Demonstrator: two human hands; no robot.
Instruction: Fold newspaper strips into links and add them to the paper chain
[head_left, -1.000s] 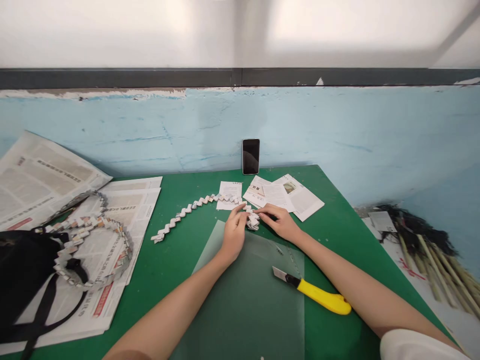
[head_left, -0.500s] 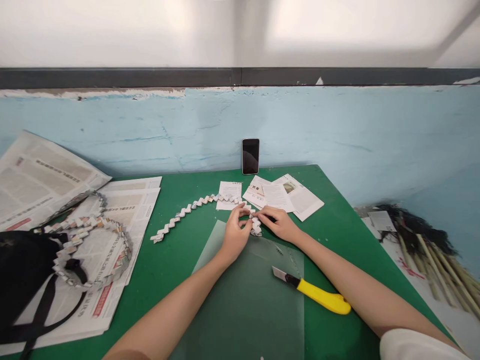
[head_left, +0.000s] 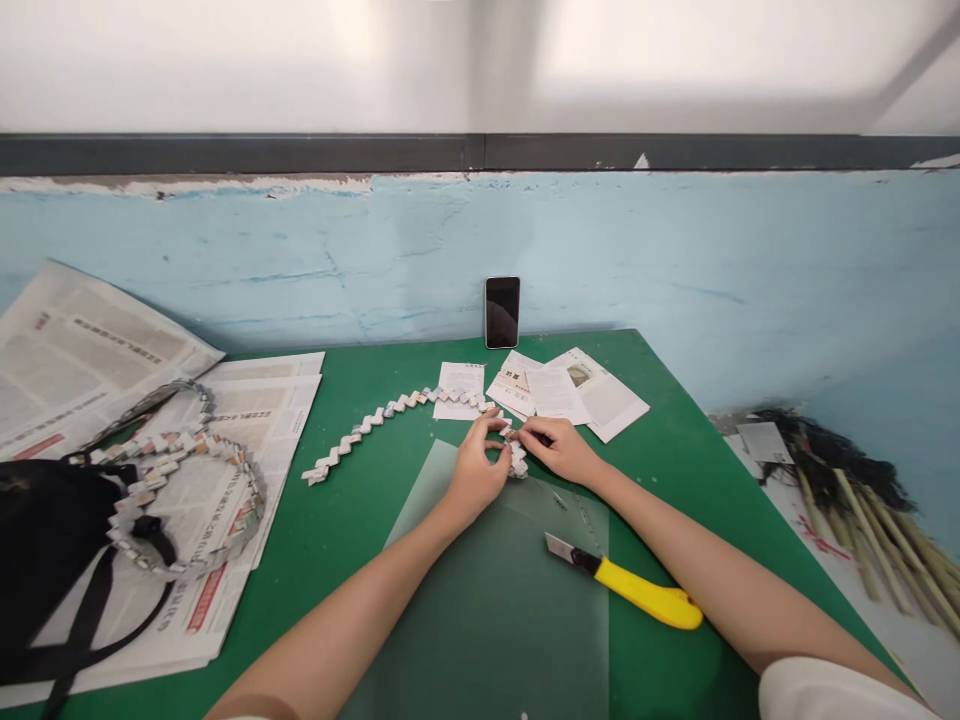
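Observation:
A zigzag chain of folded paper [head_left: 390, 408] curves over the green table from the left up to my hands. My left hand [head_left: 480, 462] grips the chain near its right end, thumb and fingers bent round it. From the other side, my right hand [head_left: 559, 447] pinches the same end, its fingertips close to those of the left. A short piece of the chain shows below the fingers. Exactly where the fingertips meet the folds is partly hidden. Nearer me and to the right lies a yellow utility knife [head_left: 645, 592], its blade out and pointing left.
Under my forearms is a translucent sheet [head_left: 480, 600] on the green table [head_left: 300, 560]. Cut paper pieces [head_left: 600, 395] lie beyond my hands, and a phone [head_left: 502, 312] leans on the wall. Newspapers [head_left: 292, 400], another paper chain [head_left: 251, 490] and a black bag [head_left: 45, 560] occupy the left.
Both hands stay at the chain's end. My left hand has shifted slightly right, and the short piece below the fingers has moved a little right too.

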